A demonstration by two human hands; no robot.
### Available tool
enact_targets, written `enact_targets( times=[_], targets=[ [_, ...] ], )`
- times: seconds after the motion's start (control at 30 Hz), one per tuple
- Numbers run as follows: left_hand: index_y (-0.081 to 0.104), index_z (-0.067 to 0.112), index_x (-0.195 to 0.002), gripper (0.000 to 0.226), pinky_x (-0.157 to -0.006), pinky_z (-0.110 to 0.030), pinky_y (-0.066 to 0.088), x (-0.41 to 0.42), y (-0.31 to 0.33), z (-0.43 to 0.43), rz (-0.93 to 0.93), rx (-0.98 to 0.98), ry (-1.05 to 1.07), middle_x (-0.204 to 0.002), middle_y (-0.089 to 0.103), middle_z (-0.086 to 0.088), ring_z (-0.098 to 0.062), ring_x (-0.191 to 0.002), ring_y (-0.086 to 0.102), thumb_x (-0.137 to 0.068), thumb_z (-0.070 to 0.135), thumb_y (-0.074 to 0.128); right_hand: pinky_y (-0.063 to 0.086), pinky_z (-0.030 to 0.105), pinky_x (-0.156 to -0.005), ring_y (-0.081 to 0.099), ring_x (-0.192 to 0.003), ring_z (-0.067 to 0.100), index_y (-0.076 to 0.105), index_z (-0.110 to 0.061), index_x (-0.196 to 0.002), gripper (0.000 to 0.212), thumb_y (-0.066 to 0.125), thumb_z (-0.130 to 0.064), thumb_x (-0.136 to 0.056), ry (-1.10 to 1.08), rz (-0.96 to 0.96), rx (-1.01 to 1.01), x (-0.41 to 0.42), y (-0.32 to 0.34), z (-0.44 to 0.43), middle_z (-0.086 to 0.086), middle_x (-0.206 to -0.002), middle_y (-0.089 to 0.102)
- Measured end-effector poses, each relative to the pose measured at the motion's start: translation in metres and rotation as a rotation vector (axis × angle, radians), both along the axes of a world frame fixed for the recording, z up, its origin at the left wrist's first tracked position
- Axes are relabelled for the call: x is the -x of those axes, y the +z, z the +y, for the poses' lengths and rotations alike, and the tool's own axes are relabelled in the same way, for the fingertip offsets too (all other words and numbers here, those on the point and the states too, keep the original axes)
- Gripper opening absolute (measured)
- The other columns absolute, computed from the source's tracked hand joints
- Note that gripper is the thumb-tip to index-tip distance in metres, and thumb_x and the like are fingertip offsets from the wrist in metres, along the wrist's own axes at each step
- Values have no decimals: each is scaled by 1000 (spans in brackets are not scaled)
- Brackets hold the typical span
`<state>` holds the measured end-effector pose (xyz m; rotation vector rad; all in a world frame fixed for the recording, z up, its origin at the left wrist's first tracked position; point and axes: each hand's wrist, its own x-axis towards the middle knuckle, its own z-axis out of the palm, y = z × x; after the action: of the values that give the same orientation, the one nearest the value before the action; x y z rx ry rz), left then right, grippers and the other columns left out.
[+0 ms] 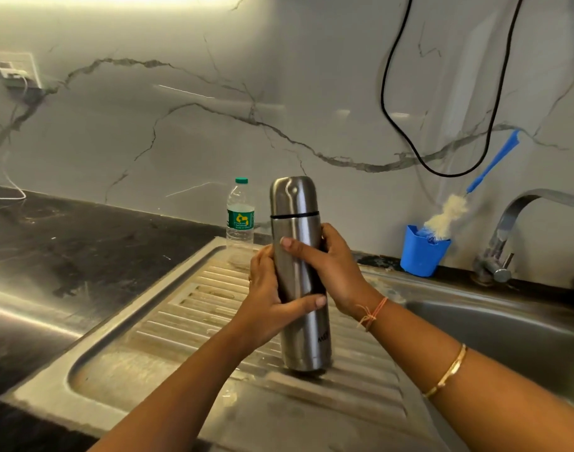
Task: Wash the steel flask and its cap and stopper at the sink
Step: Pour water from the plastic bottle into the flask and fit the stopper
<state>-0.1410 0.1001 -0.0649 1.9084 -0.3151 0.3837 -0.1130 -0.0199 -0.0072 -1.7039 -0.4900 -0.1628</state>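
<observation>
Steel flask stood upright over the ribbed drainboard of the steel sink, its base down at the ribs; we could not tell whether it rested there or sat just above them. Its cap was on, with a dark ring showing where the cap met the body.

We held the flask with both hands around its middle. Our left hand gripped it from the left side, the thumb lying across the front of the body and the fingers curled behind. Our right hand gripped it from the right and a little higher, its thumb reaching across the front and its fingertips wrapped round the far side. A thread band sat on our right wrist and a gold bangle further up that forearm.

Behind the flask, at the back edge of the drainboard, stood a plastic water bottle with a green cap and label. To the right, by the wall, a blue cup held a bottle brush with pale bristles and a blue handle leaning towards the wall. The tap rose beside the cup, over the basin. A black cable hung in a loop down the marble wall. The dark countertop ran off to the left.
</observation>
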Motion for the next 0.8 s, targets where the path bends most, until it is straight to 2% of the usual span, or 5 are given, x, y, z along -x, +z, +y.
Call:
enact_targets(
  times=[0.1,0.2,0.3,0.37,0.8],
  targets=[
    [4,34,-150,111,-115,-41,20,-7,-9,5,68,-224,48,-153,9,13,-14,-142,12,-59,86,41,55,34,-80,65,-89,16,50,-19,-108,40,72,-35,-78,-114,46,-96,-14,-1,-9,0,-101,63],
    [30,24,-147,101,-114,-43,25,-17,-17,16,150,-302,245,-154,28,-3,-20,-141,25,-71,89,13,54,35,-81,63,-86,15,47,-23,-99,35,73,-33,-78,-239,43,-166,-40,5,-26,-3,-97,59],
    [27,20,-148,60,-117,-43,15,-30,-28,26,272,-675,378,-158,16,-8,-24,-145,14,-98,52,30,55,38,-81,63,-86,16,44,-24,-95,41,77,-37,-74,-391,-3,-111,-73,9,-46,-5,-93,57],
    [18,18,-151,57,-119,-45,6,-34,-34,30,367,-836,355,-160,5,-10,-27,-147,3,-101,44,29,54,37,-81,62,-86,17,43,-21,-100,50,80,-39,-71,-482,-41,-52,-92,9,-57,-6,-90,56],
    [13,14,-151,62,-117,-49,6,-39,-44,35,550,-996,278,-160,3,-11,-30,-147,1,-100,48,24,44,29,-75,56,-85,18,42,-7,-116,60,76,-35,-76,-688,-95,21,-144,-12,-77,2,-100,57]
  ],
)
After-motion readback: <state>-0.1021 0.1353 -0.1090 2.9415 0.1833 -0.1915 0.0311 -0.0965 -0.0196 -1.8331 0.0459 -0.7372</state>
